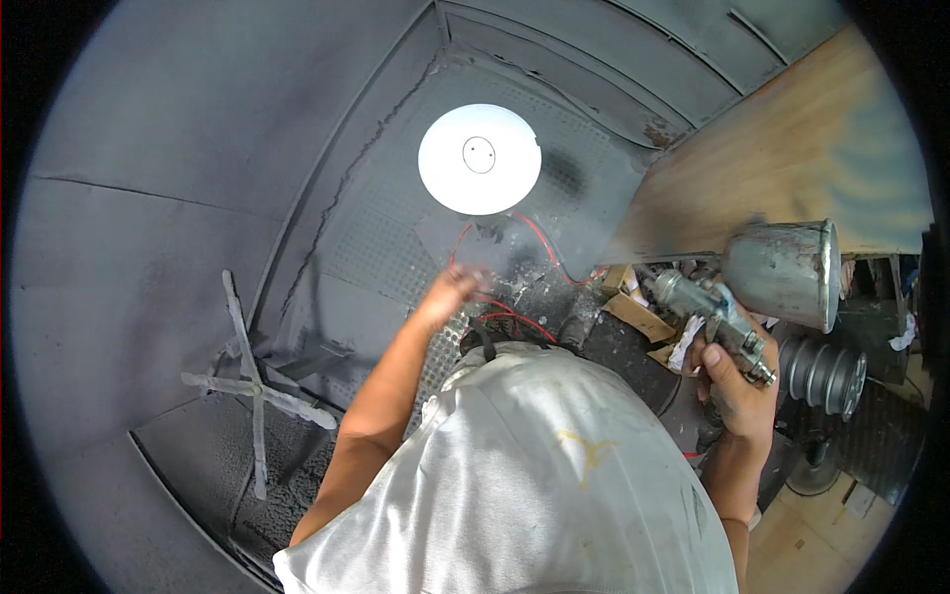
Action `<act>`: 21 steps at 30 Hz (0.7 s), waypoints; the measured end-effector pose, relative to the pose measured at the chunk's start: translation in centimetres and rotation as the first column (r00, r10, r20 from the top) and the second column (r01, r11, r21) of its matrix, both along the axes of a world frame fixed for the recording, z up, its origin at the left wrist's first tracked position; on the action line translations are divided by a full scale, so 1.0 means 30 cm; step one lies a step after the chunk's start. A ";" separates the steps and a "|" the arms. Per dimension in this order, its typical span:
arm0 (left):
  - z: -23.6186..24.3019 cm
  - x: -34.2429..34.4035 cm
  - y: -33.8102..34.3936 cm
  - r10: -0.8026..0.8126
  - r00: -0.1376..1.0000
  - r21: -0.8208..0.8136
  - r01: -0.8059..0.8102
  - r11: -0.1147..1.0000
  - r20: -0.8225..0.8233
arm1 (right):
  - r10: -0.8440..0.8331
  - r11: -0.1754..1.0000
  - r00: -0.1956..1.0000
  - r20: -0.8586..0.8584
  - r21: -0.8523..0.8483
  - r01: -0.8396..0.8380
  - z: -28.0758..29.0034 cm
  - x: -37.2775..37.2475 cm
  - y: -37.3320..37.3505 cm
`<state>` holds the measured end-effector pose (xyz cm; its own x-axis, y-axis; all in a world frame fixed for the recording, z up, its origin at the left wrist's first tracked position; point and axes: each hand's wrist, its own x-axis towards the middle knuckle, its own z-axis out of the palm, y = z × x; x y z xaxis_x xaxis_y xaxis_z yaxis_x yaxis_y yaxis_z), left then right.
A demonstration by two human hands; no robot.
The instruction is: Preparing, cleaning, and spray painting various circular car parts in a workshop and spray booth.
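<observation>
Right hand (737,393) has fingers wrapped around the spray gun (719,322), thumb braced across it, probably to steady its weight, metal cup (777,274) just beyond them; left hand (455,294) is blurred, can't tell its grip, white disc (480,158) ahead of those fingers.

Exposure and optics, referenced to the white disc (480,158)
The disc face is overexposed to near-uniform white; a soft dark patch (568,176) lies just right of it. Below the disc, my left hand (455,295) is motion-blurred and my shirt (554,475) carries bright highlights. Grey walls (178,119) left of the disc read dimmer. Far outward from it, straight edges bow toward the black fisheye rim.
</observation>
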<state>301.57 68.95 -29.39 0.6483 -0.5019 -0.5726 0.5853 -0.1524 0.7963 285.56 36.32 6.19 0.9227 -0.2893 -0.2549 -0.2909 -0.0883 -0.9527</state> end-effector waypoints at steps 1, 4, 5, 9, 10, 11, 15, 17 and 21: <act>0.043 0.060 0.010 0.159 0.987 -0.020 -0.158 0.987 0.032 | -0.042 0.998 0.999 0.002 -0.036 0.042 0.001 0.002 -0.011; 0.202 0.214 0.039 0.416 0.900 -0.208 -0.386 0.899 0.129 | -0.053 0.997 0.997 0.063 -0.047 0.056 -0.018 -0.001 -0.040; 0.239 0.257 0.050 0.444 0.881 -0.232 -0.403 0.885 0.163 | -0.054 0.997 0.996 0.071 -0.046 0.058 -0.015 0.001 -0.042; 0.332 0.347 0.072 0.415 0.894 -0.268 -0.364 0.892 0.167 | -0.062 0.991 0.995 0.073 -0.114 0.070 -0.016 -0.006 -0.058; 0.344 0.357 0.075 0.356 0.920 -0.265 -0.306 0.914 0.164 | -0.084 0.991 0.994 0.072 -0.100 0.091 -0.016 -0.008 -0.060; 0.349 0.364 0.076 0.294 0.942 -0.263 -0.246 0.933 0.162 | -0.109 0.990 0.991 0.072 -0.085 0.115 -0.016 -0.009 -0.062; 0.349 0.349 0.053 0.284 0.947 -0.255 -0.240 0.937 0.152 | -0.141 0.977 0.984 0.111 -0.147 0.156 -0.026 -0.012 -0.054; 0.348 0.332 0.045 0.303 0.940 -0.246 -0.260 0.934 0.157 | -0.145 0.975 0.984 0.102 -0.152 0.159 -0.027 -0.010 -0.055; 0.350 0.280 0.011 0.323 0.939 -0.250 -0.286 0.925 0.120 | -0.064 0.985 0.997 0.047 -0.157 0.071 0.003 -0.013 -0.047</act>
<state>309.96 69.27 -18.89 0.8619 -0.3699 -0.3469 0.4406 0.2076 0.8734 285.17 34.91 6.27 0.9084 -0.3852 -0.1624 -0.2617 -0.2210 -0.9395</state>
